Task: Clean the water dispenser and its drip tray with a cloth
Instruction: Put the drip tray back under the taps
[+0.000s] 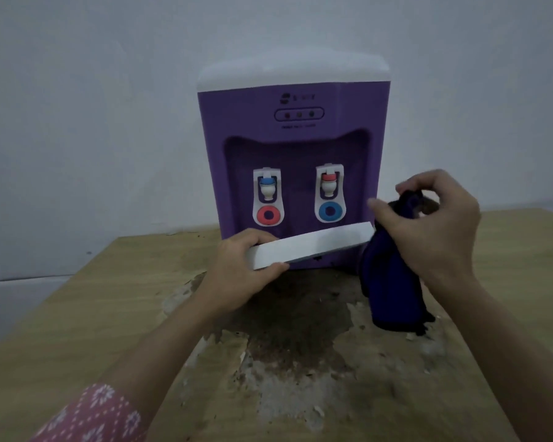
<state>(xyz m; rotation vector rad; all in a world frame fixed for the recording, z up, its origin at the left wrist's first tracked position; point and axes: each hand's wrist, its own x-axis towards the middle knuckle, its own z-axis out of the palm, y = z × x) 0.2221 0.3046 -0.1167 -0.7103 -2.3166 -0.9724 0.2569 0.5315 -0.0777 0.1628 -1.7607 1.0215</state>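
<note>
We see a purple water dispenser (292,173) with a white top standing at the back of a wooden counter (87,301), close against a pale wall (93,106). Two taps sit in its recess: the one on our left (268,199) has a blue cap above a red ring, the one on our right (330,194) a red cap above a blue ring. Our left hand (237,269) grasps the left end of the white drip tray (313,247), fingers over the top edge and thumb under the front; the tray runs tilted across the lower front of the dispenser, its right end higher. We cannot tell whether it is seated in the dispenser or lifted free. Our right hand (428,228) is clenched around a dark blue cloth (393,282), pinching a gathered tuft at the top while the rest hangs down to the counter just right of the tray's end, beside the dispenser. In front of the dispenser the counter surface shows a large dark, worn patch (288,317). A pink patterned sleeve (93,416) covers the left arm at the lower edge
</note>
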